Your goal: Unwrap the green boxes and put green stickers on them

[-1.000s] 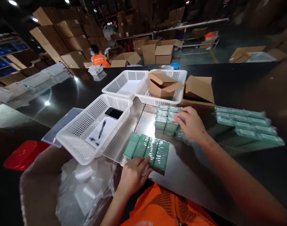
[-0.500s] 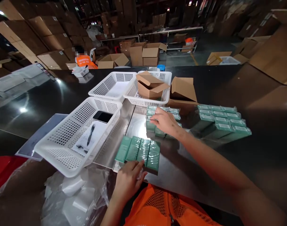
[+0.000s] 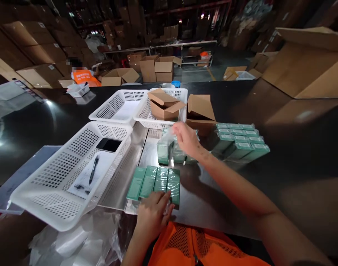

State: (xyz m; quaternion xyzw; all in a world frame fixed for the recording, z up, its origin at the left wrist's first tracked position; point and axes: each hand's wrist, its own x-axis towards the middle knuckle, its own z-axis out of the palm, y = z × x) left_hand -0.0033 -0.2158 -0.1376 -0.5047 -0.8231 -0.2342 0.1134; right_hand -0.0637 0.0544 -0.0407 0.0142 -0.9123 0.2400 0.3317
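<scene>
On my remote view, just right of the near white basket (image 3: 54,203), my left hand (image 3: 152,208) lies over the near ends of a row of four green boxes (image 3: 149,181). Its fingers are a little bent and rest on the boxes; I judge this steadies the row against sliding. Some clear wrap is under the thumb, but whether the hand grips it, I cannot tell.

My right hand (image 3: 185,138) is farther to the right of the basket and toward its far end, above a group of upright green boxes (image 3: 163,153). The fingertips are pinched together on a piece of clear film (image 3: 166,138), which hangs over the leftmost boxes. I think the pinch is chosen because such film is too thin for a full-hand hold.

A larger block of green boxes (image 3: 245,146) stands well to the right of the basket, probably to be within reach of the right arm. Inside the basket lie a phone (image 3: 109,145) and a pen (image 3: 94,170) on a sheet of paper (image 3: 102,162), perhaps so that they do not mix with the boxes.

The boxes are slim and plain, of a soft sea-green colour. In the row, the right ones shine with wrinkled wrap, while the leftmost looks flatter and more matte. The larger block shows pale labels on its upper ends.
</scene>
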